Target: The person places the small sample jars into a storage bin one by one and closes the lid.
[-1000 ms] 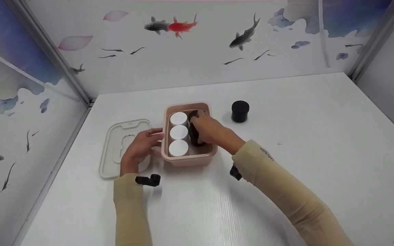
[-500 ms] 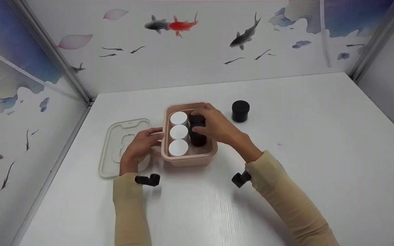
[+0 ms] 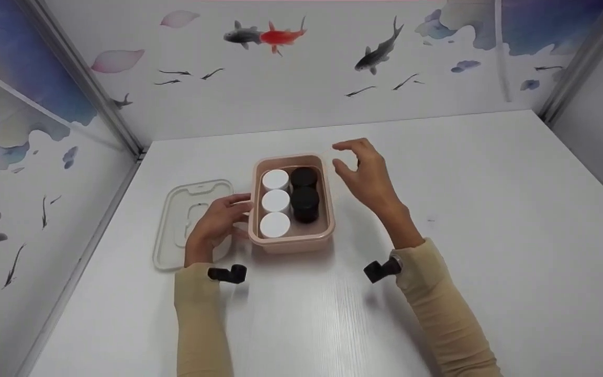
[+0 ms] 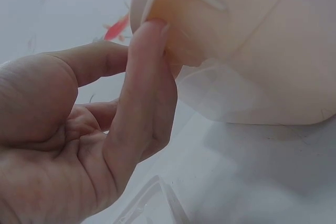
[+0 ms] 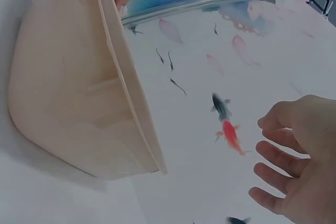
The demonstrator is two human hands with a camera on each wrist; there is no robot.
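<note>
A pink storage box stands on the white table with three white-lidded jars in a row down its left side. Beside them are two black jars. My left hand holds the box by its left rim; in the left wrist view, the fingertips are right under the lip. To the right of the box, my right hand is raised above the table, fingers loosely bent around nothing. It covers the spot where a single black jar stood. The right wrist view shows that hand apart from the box wall.
A translucent lid lies flat on the table at the left, partly under the left hand and forearm. Panels painted with fish close off the back and sides of the table.
My right hand has let go of the black jar in the box, lifted out and moved right, over the lone black jar's place. The left hand stays at the box rim.
</note>
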